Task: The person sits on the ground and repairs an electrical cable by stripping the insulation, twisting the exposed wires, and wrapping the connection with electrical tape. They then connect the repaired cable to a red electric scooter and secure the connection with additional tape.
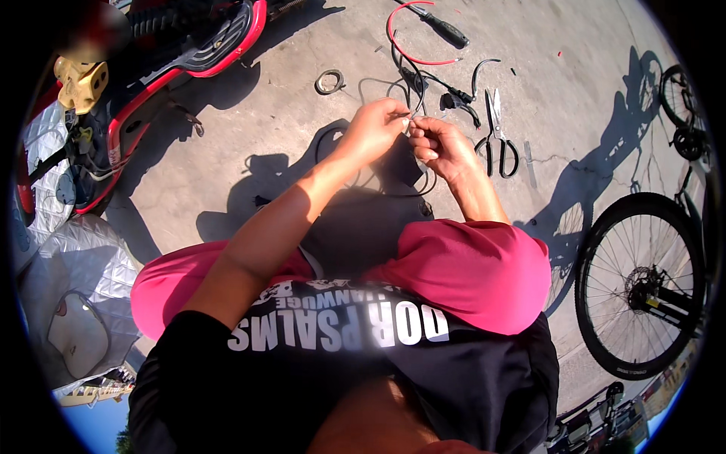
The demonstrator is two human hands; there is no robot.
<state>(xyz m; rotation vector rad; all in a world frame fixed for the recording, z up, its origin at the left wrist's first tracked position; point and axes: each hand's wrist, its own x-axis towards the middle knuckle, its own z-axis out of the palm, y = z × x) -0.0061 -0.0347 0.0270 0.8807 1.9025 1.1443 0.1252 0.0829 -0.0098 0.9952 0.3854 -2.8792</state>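
Note:
In front of my knees, my left hand (pixel 374 129) and my right hand (pixel 445 147) meet, fingertips pinched together. Between them is the end of a thin cable (pixel 418 97); its exact tip is too small to make out. More dark cable loops lie on the ground around and beneath my hands. Just beyond my right hand sit a black plug-like connector (pixel 452 101) and short black leads. A pair of scissors (pixel 495 140) with black handles lies to the right, blades pointing away. A roll of tape (pixel 329 82) rests to the left of the cable.
A curved red wire (pixel 393 41) and a screwdriver (pixel 446 32) with a dark handle lie farther off. At the left stands a red and black scooter (pixel 219 53) with a silver quilted cover (pixel 83 257). A bicycle wheel (pixel 582 291) stands at the right. The ground is cracked concrete.

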